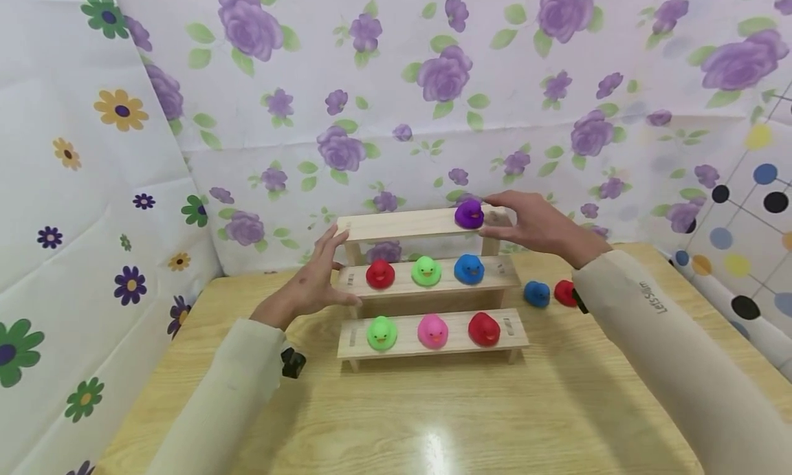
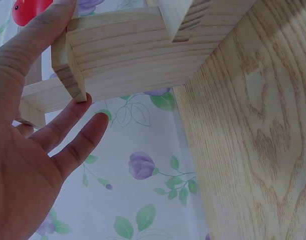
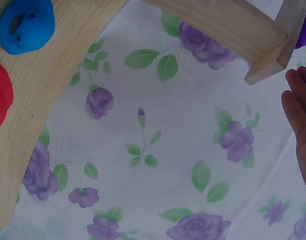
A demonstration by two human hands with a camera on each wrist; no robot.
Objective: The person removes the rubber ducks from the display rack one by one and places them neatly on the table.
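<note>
A three-tier wooden rack stands on the table. My left hand holds its left end, thumb by the middle shelf; in the left wrist view that hand has a fingertip against a shelf corner. One purple duck sits towards the right of the top shelf. My right hand is spread at that shelf's right end, thumb in front close to the duck. The right wrist view shows this hand's straight fingers beside the shelf end, a gap between them. Red, green and blue ducks line the middle shelf; green, pink and red the bottom.
A blue duck and a red duck lie on the table right of the rack, beneath my right forearm. Flowered cloth hangs behind the rack and on the left; a dotted cloth is at the right.
</note>
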